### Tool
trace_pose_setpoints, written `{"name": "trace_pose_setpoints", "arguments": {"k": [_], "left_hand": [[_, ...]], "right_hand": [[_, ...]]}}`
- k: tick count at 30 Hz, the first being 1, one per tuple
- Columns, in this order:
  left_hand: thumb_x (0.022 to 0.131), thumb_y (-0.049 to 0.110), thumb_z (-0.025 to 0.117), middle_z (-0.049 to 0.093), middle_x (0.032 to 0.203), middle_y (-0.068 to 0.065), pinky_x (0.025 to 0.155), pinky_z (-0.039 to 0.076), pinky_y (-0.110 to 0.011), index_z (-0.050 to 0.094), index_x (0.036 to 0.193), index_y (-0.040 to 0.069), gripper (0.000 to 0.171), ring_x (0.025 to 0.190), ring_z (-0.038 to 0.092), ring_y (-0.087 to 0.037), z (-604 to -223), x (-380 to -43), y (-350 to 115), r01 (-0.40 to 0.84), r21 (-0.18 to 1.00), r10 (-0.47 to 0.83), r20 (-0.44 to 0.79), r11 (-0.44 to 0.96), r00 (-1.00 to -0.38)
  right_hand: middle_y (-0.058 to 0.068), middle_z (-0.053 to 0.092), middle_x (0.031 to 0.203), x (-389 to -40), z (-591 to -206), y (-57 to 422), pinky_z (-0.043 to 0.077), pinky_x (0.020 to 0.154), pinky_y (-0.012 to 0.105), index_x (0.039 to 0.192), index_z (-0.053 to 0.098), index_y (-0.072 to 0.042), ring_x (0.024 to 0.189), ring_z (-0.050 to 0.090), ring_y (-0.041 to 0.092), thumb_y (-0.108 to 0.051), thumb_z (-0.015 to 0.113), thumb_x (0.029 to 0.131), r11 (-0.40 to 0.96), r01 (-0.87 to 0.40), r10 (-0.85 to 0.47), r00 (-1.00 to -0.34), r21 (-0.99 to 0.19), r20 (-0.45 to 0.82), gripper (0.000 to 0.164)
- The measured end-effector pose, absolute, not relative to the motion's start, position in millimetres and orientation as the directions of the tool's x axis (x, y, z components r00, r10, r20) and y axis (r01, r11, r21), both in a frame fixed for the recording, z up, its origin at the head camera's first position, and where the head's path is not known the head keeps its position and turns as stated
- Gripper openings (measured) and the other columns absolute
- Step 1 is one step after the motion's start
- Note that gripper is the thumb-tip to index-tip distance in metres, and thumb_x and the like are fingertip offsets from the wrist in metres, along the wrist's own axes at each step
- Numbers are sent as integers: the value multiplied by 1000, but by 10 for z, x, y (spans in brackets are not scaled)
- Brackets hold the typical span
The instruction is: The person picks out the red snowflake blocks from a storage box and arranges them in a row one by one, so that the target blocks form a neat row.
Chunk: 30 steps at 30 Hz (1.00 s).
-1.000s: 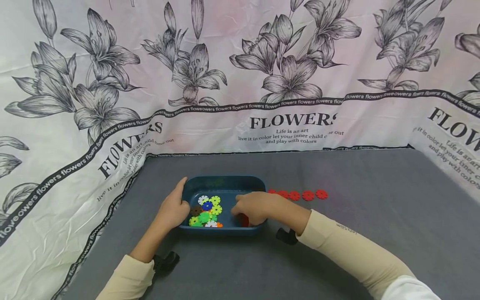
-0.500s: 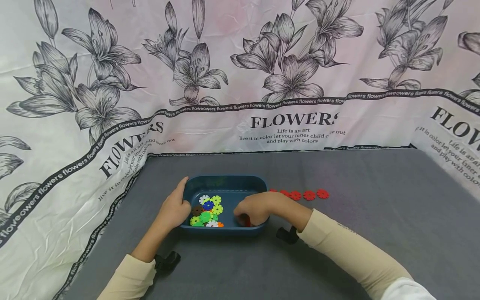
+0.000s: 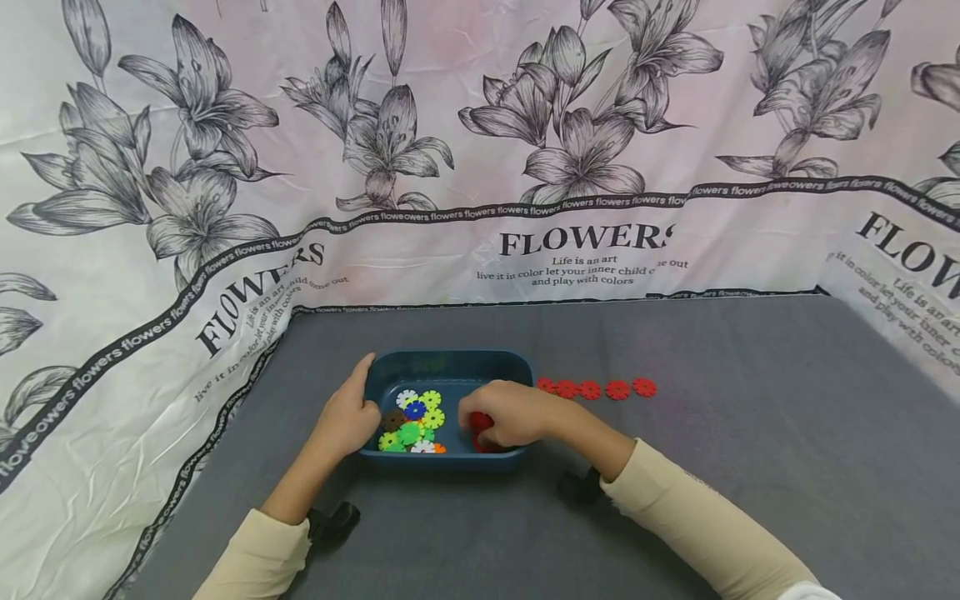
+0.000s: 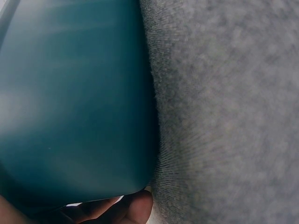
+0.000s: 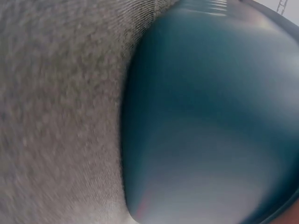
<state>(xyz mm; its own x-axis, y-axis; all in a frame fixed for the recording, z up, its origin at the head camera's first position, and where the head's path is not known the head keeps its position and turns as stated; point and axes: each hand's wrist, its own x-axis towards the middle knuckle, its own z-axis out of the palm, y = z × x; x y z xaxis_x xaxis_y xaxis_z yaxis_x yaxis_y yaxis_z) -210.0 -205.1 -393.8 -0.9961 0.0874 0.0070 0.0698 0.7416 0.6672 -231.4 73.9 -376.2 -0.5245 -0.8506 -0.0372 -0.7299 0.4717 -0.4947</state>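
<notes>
A dark blue plastic bin (image 3: 442,462) stands on the grey cloth. My left hand (image 3: 348,417) grips its left end, the thumb at the rim and the other fingers against the outer wall; the left wrist view shows curled fingertips (image 4: 140,207) at the bin's corner. Inside the right end, my right hand (image 3: 513,412) curls its index finger and thumb round red snowflake discs (image 3: 481,422); its other fingertips are hidden. Snowflake discs in mixed colours, among them a blue one (image 3: 415,409) and a brown one (image 3: 393,419), lie heaped in the left half.
A row of several red snowflake discs (image 3: 617,390) lies on the grey cloth (image 3: 712,400) right of the bin, its near end close behind my right wrist. A white flower-printed curtain (image 3: 420,258) closes off the back and sides.
My right hand's index finger and thumb have spread, so more red shows between them, and its forearm has shifted slightly right. The left hand and bin stay in place.
</notes>
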Motion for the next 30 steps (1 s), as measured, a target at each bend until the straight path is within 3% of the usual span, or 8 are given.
{"name": "trace_pose_setpoints", "arguments": {"k": [9,10,20,30], "left_hand": [[88,-2,39,52,139,-24,50,34,-36,12,162,7,79,47,29,-16,-3925,-2092,-2081,68,670,86,6,739,-996],[88,-2,39,56,132,-25,50,34,-36,12,162,7,79,47,28,-16,-3925,-2089,-2081,68,669,87,5,740,-996],[88,-2,39,46,146,-23,52,35,-36,13,161,7,79,49,31,-17,-3946,-2119,-2056,73,665,86,13,743,-996],[88,-2,40,47,143,-23,51,34,-36,13,161,8,79,49,29,-16,-3958,-2114,-2072,81,664,93,17,744,-996]], "right_hand": [[1,69,111,-2282,-3782,715,52,84,32,111,70,-10,94,60,15,-3,69,92,453,-765,-838,-540,-458,74,21],[2,70,111,-2278,-3785,714,52,84,32,112,70,-10,94,61,15,-3,69,92,455,-767,-837,-542,-453,78,21],[3,70,111,-2251,-3784,724,52,81,30,113,71,-9,91,61,14,-1,67,93,477,-761,-821,-564,-440,86,22],[4,71,110,-2234,-3785,718,52,76,28,112,71,-9,87,60,12,-2,66,94,475,-771,-821,-562,-425,103,20]]}}
